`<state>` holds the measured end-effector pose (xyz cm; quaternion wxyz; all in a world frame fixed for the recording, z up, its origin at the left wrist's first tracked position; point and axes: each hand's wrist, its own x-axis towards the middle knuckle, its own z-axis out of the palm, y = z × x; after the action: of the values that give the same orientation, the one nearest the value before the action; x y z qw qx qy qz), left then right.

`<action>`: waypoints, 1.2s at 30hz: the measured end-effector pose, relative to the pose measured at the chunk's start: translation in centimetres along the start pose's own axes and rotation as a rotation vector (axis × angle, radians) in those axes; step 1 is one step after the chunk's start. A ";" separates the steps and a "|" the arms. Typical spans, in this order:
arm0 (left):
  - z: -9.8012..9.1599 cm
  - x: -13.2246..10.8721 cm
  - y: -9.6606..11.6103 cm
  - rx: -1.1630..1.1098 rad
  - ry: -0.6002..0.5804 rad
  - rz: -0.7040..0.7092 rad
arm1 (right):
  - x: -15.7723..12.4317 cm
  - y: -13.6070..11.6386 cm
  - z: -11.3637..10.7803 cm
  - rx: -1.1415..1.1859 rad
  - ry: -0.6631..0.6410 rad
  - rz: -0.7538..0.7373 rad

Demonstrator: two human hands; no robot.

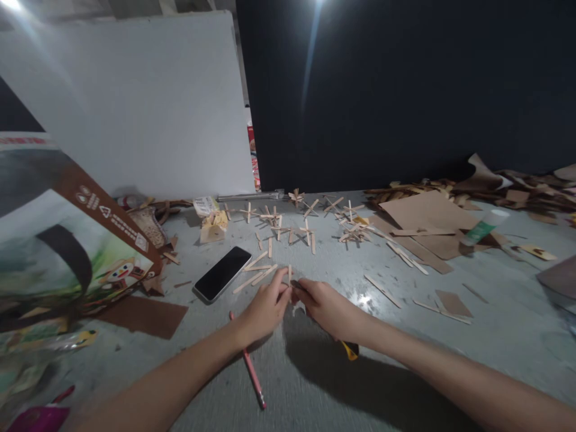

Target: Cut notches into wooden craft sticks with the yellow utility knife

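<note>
In the middle of the table, my left hand (267, 306) is closed, pinching a short flat wooden stick (290, 273) that stands up from the fingertips. My right hand (330, 306) is wrapped around a utility knife (351, 350), whose black and yellow end shows below the palm. Its dark tip meets the stick between both hands; the exact contact is too small to tell. Several loose wooden sticks (256, 276) lie just beyond my left hand. Farther back stand small crossed-stick pieces (307, 233). A pink pencil (254, 378) lies partly under my left forearm.
A black phone (224, 273) lies left of my hands. A large printed paper bag (72, 240) stands at the left. Brown cardboard pieces (427, 213) and a green-and-white glue stick (485, 228) are at the right. A white panel (126, 102) and a dark panel (405, 90) rise behind.
</note>
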<state>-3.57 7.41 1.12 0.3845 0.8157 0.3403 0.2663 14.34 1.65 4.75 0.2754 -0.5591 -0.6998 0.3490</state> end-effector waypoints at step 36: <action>-0.1 0.8 -0.6 0.021 0.145 0.020 | 1.4 2.4 0.5 0.718 -0.213 0.225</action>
<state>-3.41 8.34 0.84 0.3474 0.8018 0.3618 0.3248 15.04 3.26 2.52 0.3394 -0.4613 -0.4922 0.6556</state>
